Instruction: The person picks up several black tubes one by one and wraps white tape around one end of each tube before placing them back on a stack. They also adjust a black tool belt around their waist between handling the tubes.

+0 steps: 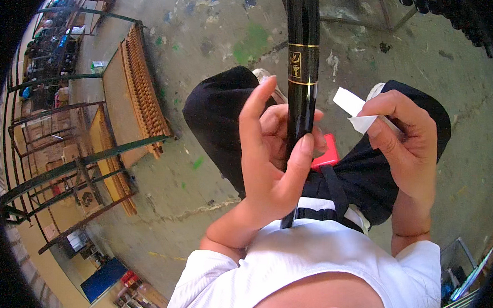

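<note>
The left hand [271, 155] is wrapped around a long, shiny black rod [301, 73] with thin gold rings on it. The thumb and the bent fingers press the rod from both sides, and the pointing finger sticks straight up beside it. The rod stands almost upright in the middle of the picture, running from the person's tummy up past the top edge. The right hand [406, 140] is a little way off to the right and does not touch the rod. Its thumb and fingers are pinching a small white strip of paper [356, 110], which pokes out to the left toward the rod. A small red thing [327, 152] peeks out just behind the left hand, on the person's lap. The person wears black trousers [220, 119] and a white shirt [319, 258]. Below them is a grey concrete floor [207, 46] with spots of green paint. On the left stand green metal racks [73, 167] with wooden frames [144, 93].
</note>
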Tool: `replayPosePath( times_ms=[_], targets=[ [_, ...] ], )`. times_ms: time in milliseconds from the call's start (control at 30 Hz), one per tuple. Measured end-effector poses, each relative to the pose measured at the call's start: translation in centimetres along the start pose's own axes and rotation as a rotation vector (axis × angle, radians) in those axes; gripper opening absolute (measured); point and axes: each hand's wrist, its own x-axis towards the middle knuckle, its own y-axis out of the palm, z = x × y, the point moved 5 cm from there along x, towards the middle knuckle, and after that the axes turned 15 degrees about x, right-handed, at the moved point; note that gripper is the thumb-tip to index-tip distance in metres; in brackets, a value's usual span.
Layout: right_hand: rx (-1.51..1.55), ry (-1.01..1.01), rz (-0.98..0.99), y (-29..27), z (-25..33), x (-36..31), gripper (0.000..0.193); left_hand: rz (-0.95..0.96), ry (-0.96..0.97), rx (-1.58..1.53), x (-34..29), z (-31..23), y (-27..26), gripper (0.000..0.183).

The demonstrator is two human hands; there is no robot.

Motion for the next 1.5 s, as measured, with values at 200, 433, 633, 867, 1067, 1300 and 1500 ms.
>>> replayPosePath(
  times_ms=[200,433,633,867,1067,1300,1500],
  targets=[
    [-0.002,0.129,-0.014,1.8,1.6,0.1,0.012,-0.039,-0.086,0.17,-1.7,0.3,0.6,0.063],
    [-0.164,0.127,-0.014,2.7,2.0,0.4,0.012,0.004,0.216,0.41,-2.8,0.3,1.2,0.068],
    [-0.08,0.206,-0.057,2.6,1.5,0.2,0.015,-0.007,0.542,0.856,-1.9,-1.2,1.6,0.055],
    [-0.052,0.236,-0.091,2.4,1.6,0.0,0.016,0.037,0.514,0.846,-2.1,-1.8,1.9,0.058],
    [-0.08,0.261,-0.072,2.0,1.9,-0.1,0.016,0.115,0.43,0.649,-2.3,-1.0,2.0,0.061],
    [-0.04,0.282,-0.106,1.7,1.5,-0.4,0.017,0.127,0.277,0.659,-2.3,-1.1,2.4,0.061],
    [-0.064,0.286,-0.103,1.3,1.7,-0.7,0.016,0.142,0.441,0.604,-2.4,-0.6,2.5,0.061]
  ],
)
